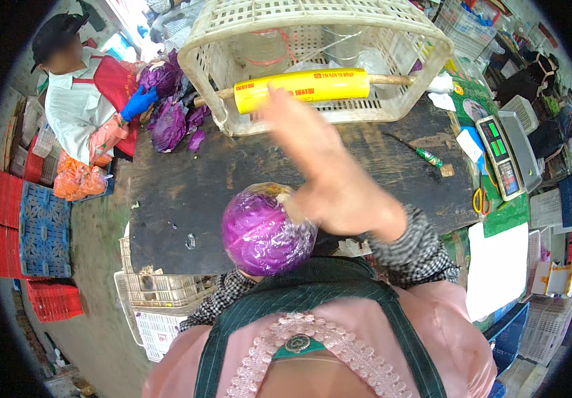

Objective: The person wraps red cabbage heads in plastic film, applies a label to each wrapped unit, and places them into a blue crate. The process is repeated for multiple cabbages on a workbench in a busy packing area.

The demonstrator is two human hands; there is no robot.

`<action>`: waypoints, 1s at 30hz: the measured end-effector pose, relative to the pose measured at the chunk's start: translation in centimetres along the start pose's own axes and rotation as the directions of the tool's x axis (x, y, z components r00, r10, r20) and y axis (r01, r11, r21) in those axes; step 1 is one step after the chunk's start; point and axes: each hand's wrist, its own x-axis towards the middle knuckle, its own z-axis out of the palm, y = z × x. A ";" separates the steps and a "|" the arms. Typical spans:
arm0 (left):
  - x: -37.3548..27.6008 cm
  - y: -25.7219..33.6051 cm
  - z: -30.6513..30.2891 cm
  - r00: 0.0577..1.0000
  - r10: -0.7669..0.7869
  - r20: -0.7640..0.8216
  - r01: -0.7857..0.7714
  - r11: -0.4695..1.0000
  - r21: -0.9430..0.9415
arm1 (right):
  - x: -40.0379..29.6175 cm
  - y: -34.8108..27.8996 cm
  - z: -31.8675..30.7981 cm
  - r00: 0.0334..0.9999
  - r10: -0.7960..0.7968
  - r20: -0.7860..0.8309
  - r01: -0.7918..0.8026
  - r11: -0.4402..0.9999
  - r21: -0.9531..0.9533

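A red cabbage (266,231), glossy with clear wrap, is close to my chest at the near edge of the dark wooden table (191,199). My left hand (250,275) is almost wholly hidden beneath it; only a sliver of skin shows, so its grip is unclear. Blurred by motion, my right hand (323,174) is over the cabbage's right side, fingers extended toward the wrap roll; whether it touches the cabbage I cannot tell. The yellow roll of plastic wrap (311,89) sits on a wooden rod across the mouth of a white plastic crate (316,119) lying on its side.
A co-worker in blue gloves (139,103) handles red cabbages (169,124) at the table's far left. A green-handled tool (427,156) lies on the right, with scissors (481,200) and a digital scale (500,154) beyond. Bagged carrots (81,179) and stacked crates (45,229) stand left.
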 end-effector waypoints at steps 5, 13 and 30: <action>-0.1 -0.1 -0.2 0.999 0.032 -0.037 -0.027 0.989 0.146 | -0.1 4.1 3.3 0.998 -0.060 -0.022 0.059 0.736 0.675; -0.3 -0.3 -0.8 0.995 0.088 -0.055 -0.071 0.964 0.258 | -3.7 1.0 -0.1 0.989 0.013 -0.146 -0.009 1.000 0.028; 1.8 2.5 2.8 0.770 0.292 -0.567 -0.038 0.909 0.416 | -8.2 3.8 9.1 0.761 0.638 -0.121 0.089 0.082 0.993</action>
